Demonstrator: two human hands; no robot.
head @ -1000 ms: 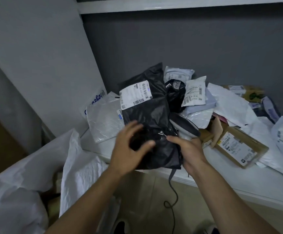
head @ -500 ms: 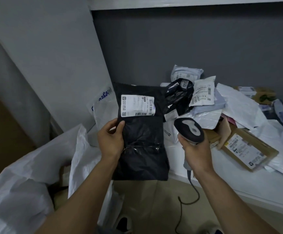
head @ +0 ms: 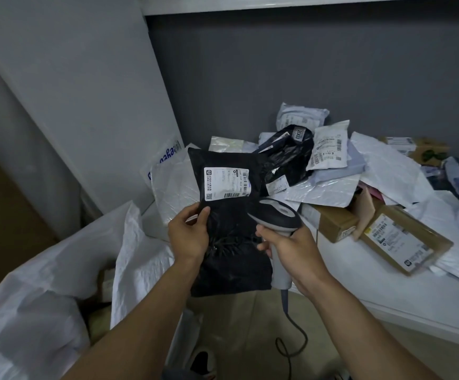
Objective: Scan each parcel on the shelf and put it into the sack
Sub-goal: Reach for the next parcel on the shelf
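Before shelf [head: 373, 292]: left hand [head: 188, 237] pinches black parcel [head: 231, 259]; right hand [head: 291, 248] grips scanner [head: 274, 215], covering parcel edge.

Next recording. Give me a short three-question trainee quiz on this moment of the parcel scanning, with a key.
1. True or false: the left hand grips the black plastic mailer bag with its white shipping label facing the camera.
2. What does the right hand hold? A) a pair of scissors B) the grey handheld barcode scanner C) a roll of tape
3. Fill in: the open white woven sack stands on the person's ____ side.
Key: 1 true; 2 B; 3 left.
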